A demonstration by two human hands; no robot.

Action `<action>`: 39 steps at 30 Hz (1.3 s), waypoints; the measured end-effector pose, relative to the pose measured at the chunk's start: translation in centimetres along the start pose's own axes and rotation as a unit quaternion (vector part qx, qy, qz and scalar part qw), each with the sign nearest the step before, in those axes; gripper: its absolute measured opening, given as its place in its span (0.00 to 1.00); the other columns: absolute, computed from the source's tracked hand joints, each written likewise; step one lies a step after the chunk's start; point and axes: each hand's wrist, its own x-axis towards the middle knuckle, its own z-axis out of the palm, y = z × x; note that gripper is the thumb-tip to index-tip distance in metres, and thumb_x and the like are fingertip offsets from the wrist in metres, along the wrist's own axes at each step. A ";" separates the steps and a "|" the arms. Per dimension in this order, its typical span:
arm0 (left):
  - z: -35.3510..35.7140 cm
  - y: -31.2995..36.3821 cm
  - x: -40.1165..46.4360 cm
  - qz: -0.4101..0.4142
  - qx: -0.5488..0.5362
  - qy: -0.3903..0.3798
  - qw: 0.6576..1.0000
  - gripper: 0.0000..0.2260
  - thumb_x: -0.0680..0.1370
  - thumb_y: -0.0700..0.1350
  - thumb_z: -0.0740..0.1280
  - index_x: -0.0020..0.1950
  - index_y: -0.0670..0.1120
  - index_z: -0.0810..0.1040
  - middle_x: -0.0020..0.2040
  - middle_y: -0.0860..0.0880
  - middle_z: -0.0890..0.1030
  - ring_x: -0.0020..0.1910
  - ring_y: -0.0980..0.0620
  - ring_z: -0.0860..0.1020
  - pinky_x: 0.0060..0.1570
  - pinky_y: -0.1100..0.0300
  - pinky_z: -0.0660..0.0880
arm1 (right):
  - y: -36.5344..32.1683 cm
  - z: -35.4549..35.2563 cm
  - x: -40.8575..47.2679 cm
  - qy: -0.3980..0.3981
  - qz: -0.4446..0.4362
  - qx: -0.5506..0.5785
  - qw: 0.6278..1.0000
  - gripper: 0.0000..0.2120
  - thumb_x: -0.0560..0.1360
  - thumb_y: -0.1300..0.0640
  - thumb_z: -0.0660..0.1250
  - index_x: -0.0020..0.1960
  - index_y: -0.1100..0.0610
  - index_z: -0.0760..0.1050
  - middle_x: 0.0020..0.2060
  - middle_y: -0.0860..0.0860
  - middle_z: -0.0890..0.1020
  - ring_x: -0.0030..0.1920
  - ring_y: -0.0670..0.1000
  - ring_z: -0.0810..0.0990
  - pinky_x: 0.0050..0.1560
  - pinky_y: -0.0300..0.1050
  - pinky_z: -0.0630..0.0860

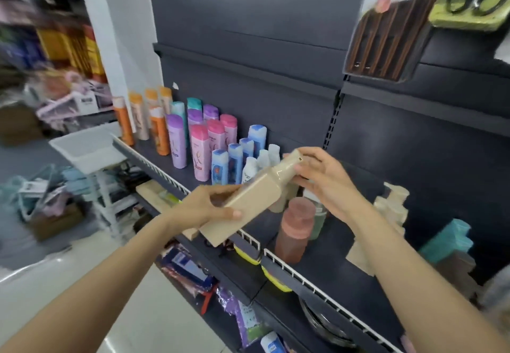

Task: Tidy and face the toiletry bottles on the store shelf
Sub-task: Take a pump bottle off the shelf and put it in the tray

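Observation:
A tall square beige pump bottle [249, 200] is held tilted in front of the dark shelf [311, 275]. My left hand [209, 206] grips its lower body. My right hand [320, 184] pinches the pump head at its top. Under it on the shelf stands a round terracotta bottle [294, 228], with a pale green one [318, 221] behind it. To the left stand rows of blue [234, 163], pink [200, 152], purple [176, 140] and orange bottles [158, 130], all upright.
More beige pump bottles [393, 203] and teal packs [447, 238] sit at the shelf's right. A white wire rail [317, 283] runs along the shelf's front edge. Packaged goods hang above right and fill the lower shelf. A white rack [85, 145] stands at the left.

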 end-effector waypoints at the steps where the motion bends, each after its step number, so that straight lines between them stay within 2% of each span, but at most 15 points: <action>1: -1.4 -0.7 -0.2 -0.007 -0.009 0.000 1.000 0.38 0.58 0.61 0.75 0.68 0.57 0.72 0.60 0.60 0.78 0.57 0.63 0.77 0.55 0.67 0.72 | 0.4 1.6 1.3 0.003 -0.006 -0.004 1.000 0.12 0.74 0.67 0.66 0.55 0.57 0.74 0.49 0.52 0.83 0.50 0.49 0.81 0.52 0.44 0.80; 3: -4.2 -2.3 -0.6 -0.015 -0.034 0.003 0.999 0.31 0.63 0.56 0.76 0.65 0.58 0.73 0.57 0.62 0.80 0.55 0.64 0.77 0.51 0.70 0.73 | 0.9 5.2 4.1 0.004 -0.021 -0.023 1.000 0.12 0.74 0.67 0.66 0.54 0.54 0.76 0.45 0.49 0.83 0.47 0.46 0.82 0.47 0.41 0.80; 6: -9.1 -4.8 -0.8 -0.023 -0.070 0.020 0.997 0.23 0.68 0.48 0.74 0.62 0.58 0.75 0.54 0.63 0.81 0.54 0.64 0.78 0.48 0.71 0.73 | 1.5 10.8 8.5 0.001 -0.038 -0.043 0.998 0.12 0.74 0.64 0.68 0.56 0.54 0.77 0.48 0.49 0.81 0.47 0.45 0.81 0.43 0.38 0.79; 8: -12.8 -6.3 -0.9 -0.032 -0.071 0.039 0.996 0.22 0.66 0.52 0.73 0.60 0.57 0.76 0.54 0.61 0.82 0.53 0.62 0.79 0.48 0.70 0.74 | 1.9 14.7 11.5 0.008 -0.043 -0.058 0.997 0.12 0.74 0.62 0.69 0.57 0.55 0.77 0.49 0.51 0.81 0.48 0.46 0.80 0.43 0.37 0.79; 11: -18.1 -8.2 -1.1 -0.046 -0.058 0.066 0.995 0.21 0.64 0.59 0.71 0.56 0.58 0.78 0.48 0.60 0.83 0.47 0.62 0.80 0.43 0.71 0.74 | 2.7 20.6 15.6 0.025 -0.036 -0.047 0.998 0.08 0.73 0.60 0.70 0.52 0.54 0.78 0.48 0.53 0.81 0.43 0.45 0.80 0.39 0.36 0.79; 13: -21.3 -9.3 -1.2 -0.042 -0.022 0.106 0.993 0.20 0.64 0.60 0.71 0.55 0.59 0.78 0.47 0.60 0.81 0.47 0.61 0.79 0.47 0.69 0.74 | 3.4 24.6 18.0 0.037 -0.038 -0.040 0.998 0.06 0.72 0.61 0.71 0.49 0.55 0.77 0.45 0.53 0.82 0.40 0.45 0.80 0.37 0.36 0.79; 16: -25.6 -11.2 -0.9 -0.010 0.074 0.189 0.979 0.28 0.62 0.61 0.74 0.60 0.56 0.76 0.53 0.59 0.80 0.52 0.58 0.78 0.52 0.61 0.74 | 4.8 30.3 21.3 0.045 -0.047 -0.058 0.996 0.07 0.70 0.60 0.73 0.47 0.56 0.77 0.41 0.52 0.82 0.40 0.48 0.80 0.39 0.42 0.80; 19: -29.4 -13.4 -0.7 -0.013 0.115 0.279 0.953 0.24 0.67 0.49 0.76 0.61 0.51 0.75 0.51 0.56 0.79 0.50 0.56 0.77 0.46 0.63 0.71 | 6.2 35.4 24.6 0.039 -0.046 -0.076 0.995 0.10 0.67 0.57 0.76 0.45 0.54 0.77 0.41 0.52 0.81 0.45 0.51 0.81 0.42 0.48 0.81; 22: -33.3 -16.2 -0.3 -0.040 0.134 0.318 0.938 0.23 0.68 0.47 0.75 0.62 0.50 0.74 0.53 0.54 0.80 0.53 0.56 0.77 0.51 0.60 0.73 | 7.6 39.4 28.3 0.014 -0.069 -0.126 0.989 0.12 0.62 0.51 0.79 0.40 0.47 0.77 0.38 0.47 0.81 0.44 0.51 0.82 0.45 0.55 0.81; 24: -36.0 -18.3 0.2 -0.043 0.137 0.327 0.934 0.24 0.68 0.45 0.76 0.63 0.49 0.75 0.53 0.52 0.80 0.53 0.56 0.77 0.49 0.68 0.72 | 8.7 41.5 30.9 -0.018 -0.095 -0.186 0.978 0.13 0.60 0.46 0.79 0.39 0.46 0.77 0.38 0.44 0.82 0.45 0.50 0.82 0.47 0.56 0.81; 26: -38.9 -20.5 1.0 -0.047 0.138 0.328 0.933 0.24 0.68 0.44 0.77 0.62 0.47 0.75 0.53 0.50 0.81 0.52 0.54 0.78 0.45 0.74 0.70 | 9.8 43.5 33.8 -0.065 -0.113 -0.229 0.965 0.13 0.63 0.49 0.78 0.44 0.46 0.78 0.41 0.43 0.81 0.47 0.48 0.81 0.50 0.51 0.80; 30: -45.5 -25.2 3.9 -0.080 0.146 0.326 0.931 0.26 0.68 0.45 0.76 0.64 0.47 0.74 0.57 0.48 0.80 0.54 0.52 0.78 0.54 0.59 0.74 | 12.1 47.2 40.3 -0.173 -0.105 -0.238 0.950 0.16 0.69 0.60 0.74 0.56 0.52 0.78 0.44 0.41 0.80 0.46 0.41 0.78 0.51 0.33 0.74; 32: -48.7 -27.2 5.6 -0.094 0.141 0.322 0.932 0.25 0.69 0.45 0.76 0.64 0.47 0.73 0.59 0.48 0.79 0.53 0.54 0.77 0.53 0.61 0.73 | 13.5 49.3 43.9 -0.197 -0.102 -0.240 0.945 0.15 0.69 0.61 0.74 0.54 0.50 0.77 0.44 0.42 0.80 0.45 0.42 0.78 0.49 0.31 0.73; 35: -53.0 -30.3 8.2 -0.114 0.128 0.309 0.936 0.25 0.69 0.46 0.75 0.64 0.48 0.72 0.60 0.49 0.78 0.56 0.53 0.77 0.56 0.59 0.74 | 15.7 52.6 48.8 -0.187 -0.100 -0.249 0.945 0.15 0.68 0.57 0.75 0.54 0.53 0.78 0.45 0.45 0.81 0.45 0.44 0.79 0.47 0.32 0.73; 39: -58.1 -34.4 11.6 -0.140 0.114 0.294 0.939 0.25 0.70 0.45 0.75 0.65 0.48 0.71 0.62 0.49 0.78 0.59 0.54 0.76 0.58 0.60 0.73 | 17.8 56.4 53.8 -0.168 -0.094 -0.257 0.947 0.15 0.68 0.55 0.75 0.54 0.52 0.79 0.46 0.46 0.81 0.42 0.39 0.77 0.45 0.33 0.74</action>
